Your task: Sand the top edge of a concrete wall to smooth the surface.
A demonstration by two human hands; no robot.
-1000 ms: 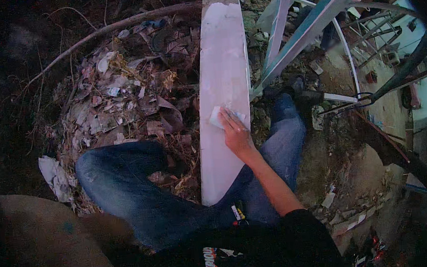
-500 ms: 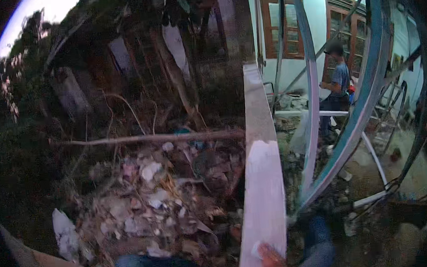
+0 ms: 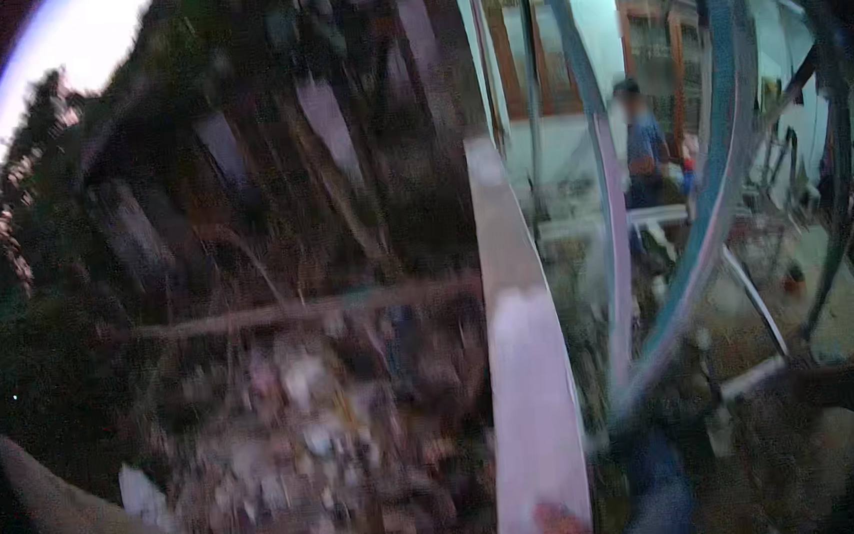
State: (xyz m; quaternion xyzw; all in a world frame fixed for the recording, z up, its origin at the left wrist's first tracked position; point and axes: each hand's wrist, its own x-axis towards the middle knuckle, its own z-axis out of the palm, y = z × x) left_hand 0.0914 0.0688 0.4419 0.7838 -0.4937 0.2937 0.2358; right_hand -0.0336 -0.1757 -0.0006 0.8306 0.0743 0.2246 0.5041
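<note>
A long, narrow board [image 3: 535, 429] runs away from me, white and smooth on its near part and greyish beige at its far end. My right hand [image 3: 563, 530] is low on the board's near end, at the bottom edge of the picture. Its fingers look curled down against the white face, but motion smears them and the edge cuts them off. The small pale thing at the fingertips half a second ago cannot be made out now. My left hand does not show. My blue-clad knees [image 3: 657, 490] lie on either side of the board.
Rubble and litter [image 3: 311, 447] cover the ground left of the board, with a horizontal branch [image 3: 350, 303] behind. Curved blue-grey metal bars [image 3: 731, 173] rise on the right. Beyond them a person [image 3: 646, 144] is by a lit house. A tan sheet-like edge [image 3: 95, 514] crosses the lower left.
The view has tilted up and blurred, so the rubble and my hand appear lower. My right hand is nearer the bottom edge of the picture. The far person's pose has shifted.
</note>
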